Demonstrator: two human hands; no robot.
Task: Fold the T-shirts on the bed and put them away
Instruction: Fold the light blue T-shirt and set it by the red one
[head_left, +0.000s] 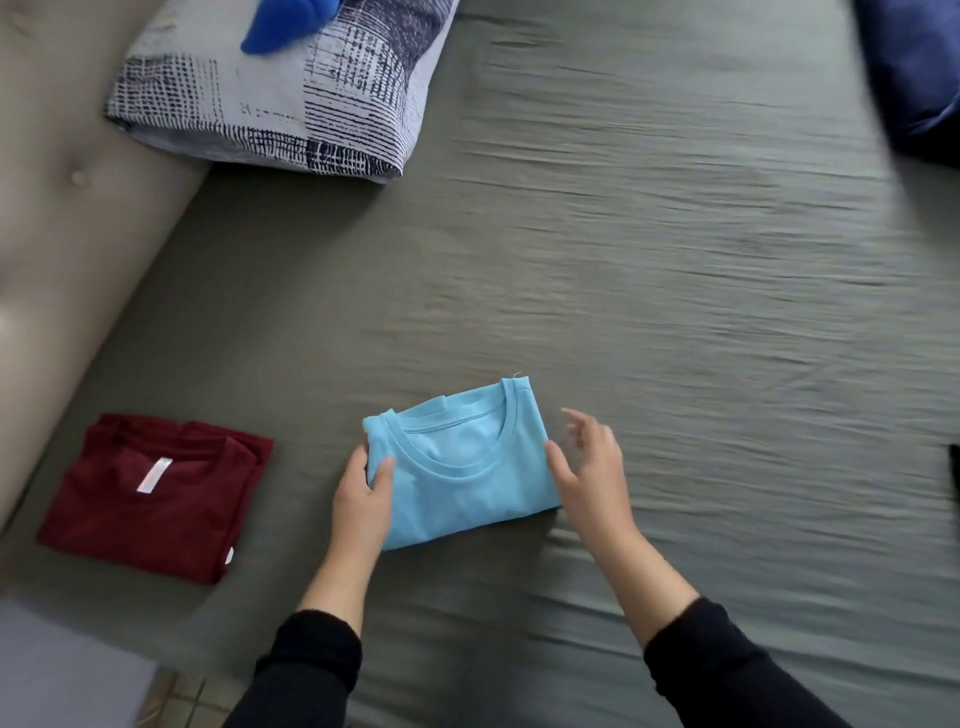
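A light blue T-shirt (460, 470) lies folded into a small rectangle on the grey-green bed sheet (675, 312), collar facing up. My left hand (363, 499) grips its left edge, thumb on top and fingers at the side. My right hand (589, 467) is at the shirt's right edge with the fingers spread and relaxed, the thumb touching the cloth. A dark red T-shirt (156, 493) lies folded to the left, its white label showing.
A patterned grey and black pillow (280, 98) lies at the back left with a bright blue cloth (285, 23) on it. A beige padded headboard (67, 197) runs along the left. Dark blue fabric (914, 67) sits at the back right corner.
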